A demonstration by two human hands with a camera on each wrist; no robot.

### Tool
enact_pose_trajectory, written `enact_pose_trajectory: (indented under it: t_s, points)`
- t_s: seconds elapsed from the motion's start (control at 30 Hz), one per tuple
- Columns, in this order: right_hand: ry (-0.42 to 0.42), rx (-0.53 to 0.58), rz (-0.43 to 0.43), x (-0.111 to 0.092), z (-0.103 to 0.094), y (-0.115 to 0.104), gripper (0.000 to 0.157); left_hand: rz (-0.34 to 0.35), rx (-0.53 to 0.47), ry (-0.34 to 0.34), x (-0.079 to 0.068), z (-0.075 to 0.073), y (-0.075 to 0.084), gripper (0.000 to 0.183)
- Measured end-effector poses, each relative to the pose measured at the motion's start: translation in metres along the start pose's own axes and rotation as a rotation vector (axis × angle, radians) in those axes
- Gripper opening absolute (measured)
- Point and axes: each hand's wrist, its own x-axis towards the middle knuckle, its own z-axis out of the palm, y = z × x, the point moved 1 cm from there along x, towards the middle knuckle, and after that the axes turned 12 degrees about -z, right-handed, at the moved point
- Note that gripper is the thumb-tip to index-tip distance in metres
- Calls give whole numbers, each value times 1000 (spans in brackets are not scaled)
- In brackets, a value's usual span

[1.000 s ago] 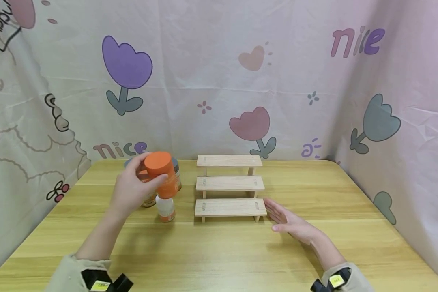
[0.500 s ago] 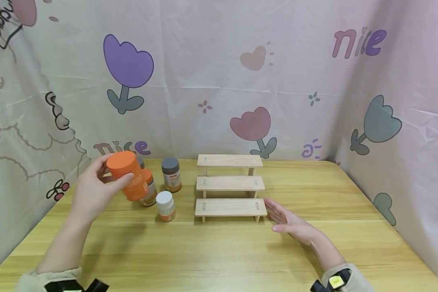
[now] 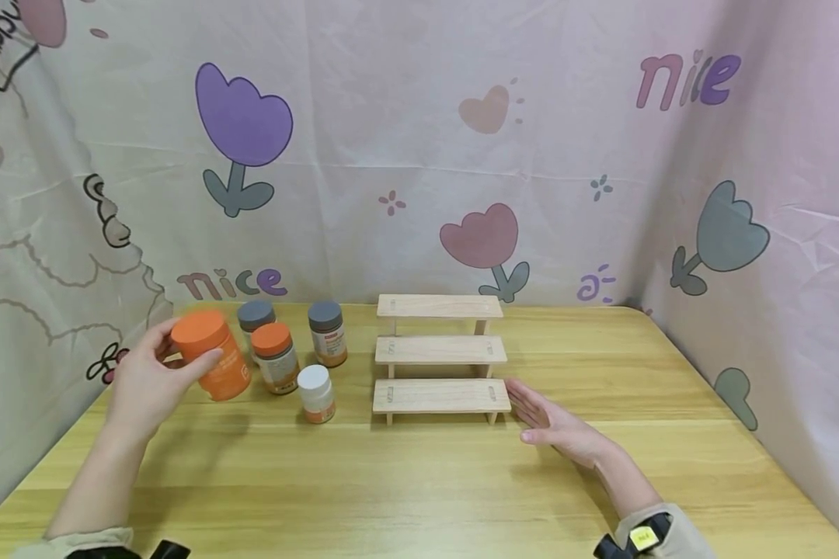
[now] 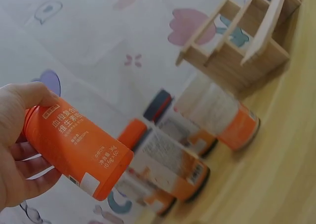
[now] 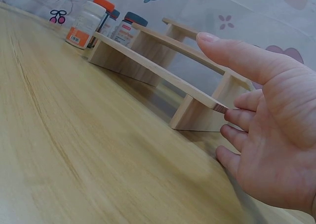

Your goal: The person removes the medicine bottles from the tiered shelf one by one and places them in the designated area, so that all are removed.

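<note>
My left hand (image 3: 143, 380) grips a large orange bottle (image 3: 213, 357) with an orange lid, thumb on the near side and fingers behind. In the left wrist view the orange bottle (image 4: 79, 147) is tilted in the air, its printed label facing the camera. My right hand (image 3: 559, 427) lies at the right end of a three-step wooden rack (image 3: 440, 396), its fingers extended. The right wrist view has those fingertips (image 5: 232, 118) right at the end of the lowest step, with the thumb raised apart.
Right of the held bottle stand a small white-capped bottle (image 3: 317, 396), an orange-lidded bottle (image 3: 276, 359) and two grey-lidded bottles, one (image 3: 327, 335) nearer the rack and one (image 3: 255, 318) partly hidden. Everything stands on a wooden table (image 3: 419, 497) before a patterned cloth (image 3: 363, 116).
My left hand has carried the orange bottle leftward and lower, from above the white-capped bottle to the left of the group, uncovering the other bottles. My right hand has stayed put.
</note>
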Motion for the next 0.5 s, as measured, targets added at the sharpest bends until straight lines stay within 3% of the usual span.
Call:
enact_pose_trajectory:
  t_s: [0.27, 0.5]
  points:
    - [8, -9, 11, 1, 0, 0, 81, -22, 49, 8, 4, 8, -29, 65]
    - [14, 0, 17, 1, 1, -1, 81, -73, 96, -27, 4, 17, -47, 70]
